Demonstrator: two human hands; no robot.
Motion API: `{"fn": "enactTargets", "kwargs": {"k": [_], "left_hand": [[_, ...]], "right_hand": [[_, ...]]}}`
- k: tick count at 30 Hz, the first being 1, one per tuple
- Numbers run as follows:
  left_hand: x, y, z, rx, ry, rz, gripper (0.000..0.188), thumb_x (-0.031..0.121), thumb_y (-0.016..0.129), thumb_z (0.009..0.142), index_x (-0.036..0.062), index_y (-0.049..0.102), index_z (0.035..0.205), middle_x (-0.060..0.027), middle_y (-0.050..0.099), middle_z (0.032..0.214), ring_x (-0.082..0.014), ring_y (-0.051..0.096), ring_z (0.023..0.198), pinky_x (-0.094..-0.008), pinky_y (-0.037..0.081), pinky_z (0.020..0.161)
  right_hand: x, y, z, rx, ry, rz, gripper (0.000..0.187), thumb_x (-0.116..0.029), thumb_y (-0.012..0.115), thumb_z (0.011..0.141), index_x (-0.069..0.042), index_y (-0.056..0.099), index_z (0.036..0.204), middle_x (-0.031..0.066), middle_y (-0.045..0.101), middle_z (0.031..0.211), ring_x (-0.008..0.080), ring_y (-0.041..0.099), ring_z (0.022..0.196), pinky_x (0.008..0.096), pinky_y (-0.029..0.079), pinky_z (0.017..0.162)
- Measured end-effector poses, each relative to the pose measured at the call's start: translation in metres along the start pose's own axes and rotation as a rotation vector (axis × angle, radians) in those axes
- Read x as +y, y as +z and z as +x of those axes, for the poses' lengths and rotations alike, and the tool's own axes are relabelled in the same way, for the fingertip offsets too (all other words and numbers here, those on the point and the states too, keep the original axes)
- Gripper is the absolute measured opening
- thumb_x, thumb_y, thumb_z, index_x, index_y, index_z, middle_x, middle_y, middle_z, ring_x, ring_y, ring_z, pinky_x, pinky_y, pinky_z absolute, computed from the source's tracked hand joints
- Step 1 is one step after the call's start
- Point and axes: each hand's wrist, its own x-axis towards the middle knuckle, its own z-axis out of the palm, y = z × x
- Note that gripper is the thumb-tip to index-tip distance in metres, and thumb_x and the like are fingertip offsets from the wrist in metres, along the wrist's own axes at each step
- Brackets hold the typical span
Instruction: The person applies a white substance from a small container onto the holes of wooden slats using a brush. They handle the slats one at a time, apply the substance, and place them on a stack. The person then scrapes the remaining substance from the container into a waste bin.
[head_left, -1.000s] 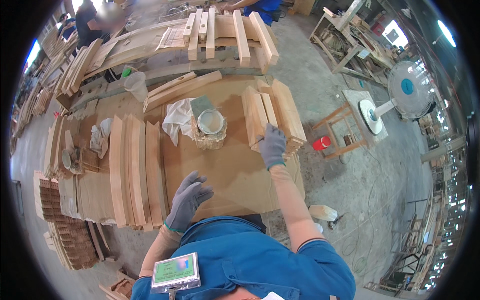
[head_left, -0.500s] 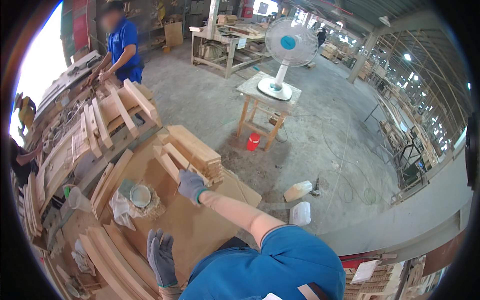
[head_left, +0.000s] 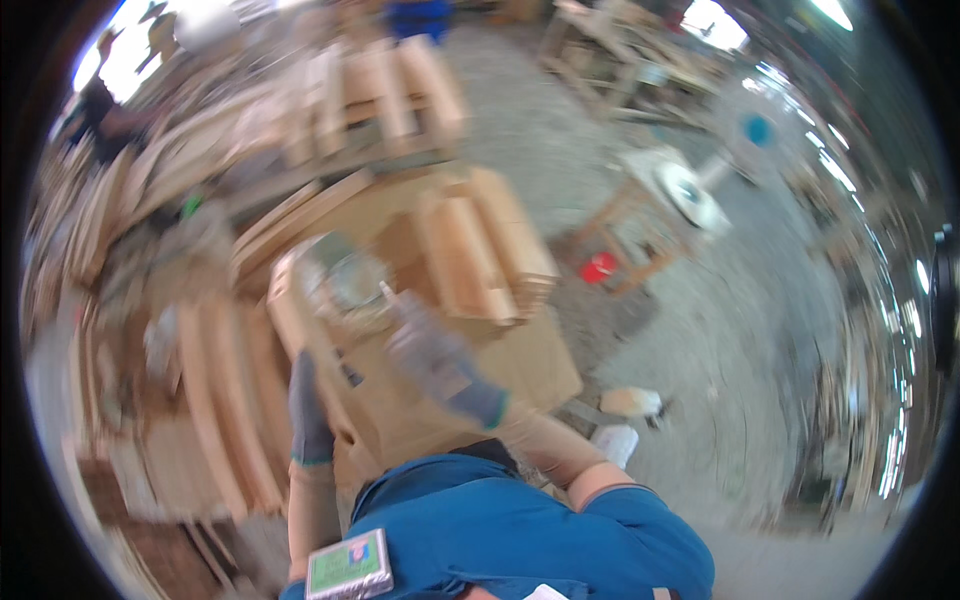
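My left hand (head_left: 308,412), in a grey glove, grips the side of a long wooden piece (head_left: 322,350) held slanting in front of me. Holes or dark marks show near the piece's lower end. My gloved right hand (head_left: 442,365) is smeared by motion, right of that piece and above the cardboard. A small pale tip shows at its fingers; whether it is a held thing I cannot make out. Beyond the hands sits a round tub (head_left: 357,282) with pale contents. A stack of wooden pieces (head_left: 470,250) lies right of the tub on the cardboard sheet (head_left: 535,365).
Curved wooden pieces (head_left: 225,400) lie at my left. A bench with wooden slats (head_left: 330,105) stands at the far left, a person in dark clothing beside it. To the right are a fan (head_left: 755,130), a small wooden table (head_left: 625,225), a red container (head_left: 600,267) and plastic jugs (head_left: 630,402).
My left hand, earlier half-curled without wood, now holds a wooden piece. The right hand has left the stack and moved nearer me. The whole view has turned and blurred.
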Motion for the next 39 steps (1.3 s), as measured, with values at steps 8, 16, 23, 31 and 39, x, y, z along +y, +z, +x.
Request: {"fn": "enactTargets", "kwargs": {"k": [8,16,23,31,39], "left_hand": [[0.037,-0.038,-0.047,0.135,-0.025,0.298,0.043,0.035,0.057,0.09,-0.0013,0.052,0.112,-0.0102,0.061,0.094,-0.0196,0.062,0.074,-0.032,0.052,0.07],[0.032,-0.044,-0.055,0.115,-0.171,0.314,0.054,0.038,0.063,0.085,-0.0026,0.049,0.117,-0.0111,0.061,0.096,-0.0195,0.063,0.076,-0.0318,0.052,0.07],[0.031,-0.041,-0.045,0.127,-0.214,0.29,0.056,0.038,0.062,0.085,-0.0036,0.049,0.12,-0.0113,0.061,0.097,-0.0191,0.062,0.079,-0.0314,0.052,0.072],[0.031,-0.04,-0.032,0.087,-0.24,0.286,0.063,0.036,0.063,0.083,-0.0025,0.045,0.13,-0.0088,0.061,0.096,-0.0167,0.061,0.08,-0.0301,0.051,0.073],[0.036,-0.032,-0.026,0.058,-0.246,0.289,0.064,0.034,0.063,0.082,-0.0016,0.044,0.132,-0.0085,0.06,0.096,-0.0163,0.061,0.079,-0.0305,0.051,0.072]], "right_hand": [[-0.044,0.005,0.085,0.094,0.137,-0.363,0.003,-0.001,0.061,0.088,0.0,0.058,0.089,0.0041,0.061,0.083,0.0095,0.06,0.068,0.0234,0.053,0.06],[0.025,-0.023,0.13,-0.07,-0.046,-0.724,0.008,-0.003,0.066,0.085,-0.001,0.059,0.082,0.0017,0.061,0.073,0.007,0.057,0.065,0.0221,0.048,0.059],[0.039,-0.03,0.13,0.006,-0.029,-0.584,0.007,-0.001,0.065,0.085,0.0,0.059,0.084,0.0035,0.063,0.075,0.0078,0.059,0.069,0.0225,0.05,0.064],[0.055,-0.028,0.12,0.254,0.174,0.003,0.003,-0.001,0.061,0.088,0.0,0.059,0.09,0.01,0.065,0.086,0.0153,0.065,0.077,0.0298,0.059,0.074],[0.062,-0.05,0.108,0.358,0.272,0.379,0.008,-0.005,0.057,0.092,0.001,0.061,0.095,0.011,0.066,0.088,0.0198,0.067,0.08,0.0314,0.06,0.074]]}}
